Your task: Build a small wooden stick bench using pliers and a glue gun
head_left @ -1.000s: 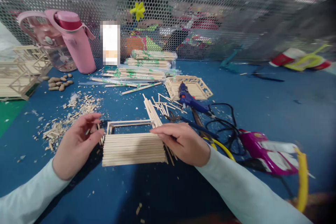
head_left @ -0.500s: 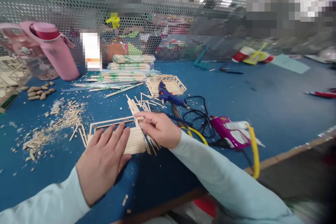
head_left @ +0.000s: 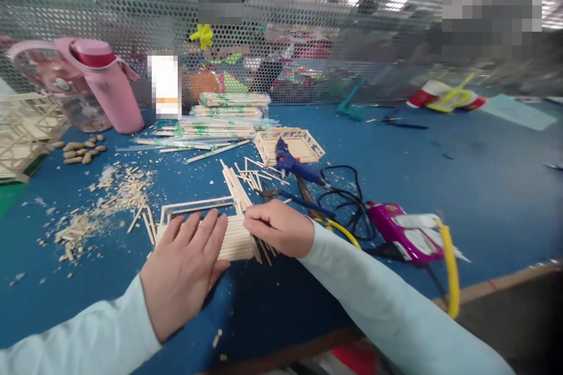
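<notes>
My left hand [head_left: 187, 272] lies flat, fingers stretched, on a panel of wooden sticks [head_left: 240, 240] laid side by side. A thin stick frame [head_left: 197, 205] stands along the panel's far edge. At the right end of the panel, my right hand [head_left: 281, 227] is closed with its fingertips pressed together; whatever they pinch is hidden. Loose wooden sticks [head_left: 233, 181] lie just beyond that hand, and more poke out beneath it. A blue glue gun [head_left: 294, 167] rests on a small stick tray [head_left: 308, 149] behind.
Pliers [head_left: 303, 202], a black cable [head_left: 352, 193] and a magenta-and-white tool [head_left: 402, 231] lie to the right. Packed stick bundles [head_left: 229, 114], a pink bottle [head_left: 112, 91] and peanuts [head_left: 81, 151] stand or lie behind. Wood scraps [head_left: 118, 193] cover the left. A mesh wall [head_left: 132, 23] closes the back.
The whole view has shifted, so things sit farther right. My right hand has drawn slightly nearer along the panel's right end, its index finger now curled in. My left hand stays on the panel.
</notes>
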`<state>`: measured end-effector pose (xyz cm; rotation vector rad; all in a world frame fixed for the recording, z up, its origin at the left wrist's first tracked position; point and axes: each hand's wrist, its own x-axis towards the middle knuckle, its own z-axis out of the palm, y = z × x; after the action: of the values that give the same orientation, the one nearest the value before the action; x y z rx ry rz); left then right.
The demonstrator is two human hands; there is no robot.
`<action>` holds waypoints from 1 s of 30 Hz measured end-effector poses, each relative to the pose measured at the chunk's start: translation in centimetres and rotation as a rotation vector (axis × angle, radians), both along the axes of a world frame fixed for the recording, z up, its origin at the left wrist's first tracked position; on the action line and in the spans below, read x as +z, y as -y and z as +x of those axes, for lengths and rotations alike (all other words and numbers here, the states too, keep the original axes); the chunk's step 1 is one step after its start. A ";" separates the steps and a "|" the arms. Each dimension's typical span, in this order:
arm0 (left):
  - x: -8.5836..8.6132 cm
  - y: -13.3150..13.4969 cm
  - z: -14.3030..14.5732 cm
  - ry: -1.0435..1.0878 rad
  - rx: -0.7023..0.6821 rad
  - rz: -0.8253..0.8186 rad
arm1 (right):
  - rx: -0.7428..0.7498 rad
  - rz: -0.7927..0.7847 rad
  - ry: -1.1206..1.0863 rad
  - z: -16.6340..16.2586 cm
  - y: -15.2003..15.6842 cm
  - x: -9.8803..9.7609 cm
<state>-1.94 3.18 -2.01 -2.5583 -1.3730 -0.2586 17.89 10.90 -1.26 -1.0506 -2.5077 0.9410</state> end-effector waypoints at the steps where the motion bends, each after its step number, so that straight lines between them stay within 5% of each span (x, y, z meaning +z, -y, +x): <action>1: 0.0 0.0 0.0 0.006 0.002 -0.006 | 0.005 0.004 0.007 0.0 0.0 0.2; 5: 0.2 -0.1 0.0 0.033 0.010 -0.017 | -0.083 0.083 0.027 1.1 -0.9 2.1; 8: 0.4 -0.1 0.1 0.053 0.015 -0.039 | -0.347 0.295 0.047 3.1 -3.1 3.6; 14: 0.7 -0.2 0.2 0.081 -0.004 -0.088 | -0.586 0.550 0.102 5.4 -6.2 3.3; 17: 0.7 -0.2 0.1 0.089 -0.007 -0.117 | -0.490 0.582 0.044 3.5 -3.8 3.1; 22: 0.5 -0.4 0.2 0.104 -0.007 -0.143 | -0.039 0.554 -0.007 -0.8 2.4 2.4; 30: 0.1 0.9 -1.2 0.311 0.089 0.013 | -0.035 0.604 0.151 -1.8 4.7 -0.1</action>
<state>-3.19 2.25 -1.88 -2.5165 -1.5768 -0.6709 16.05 6.18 -1.40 -0.9764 -2.6140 0.0648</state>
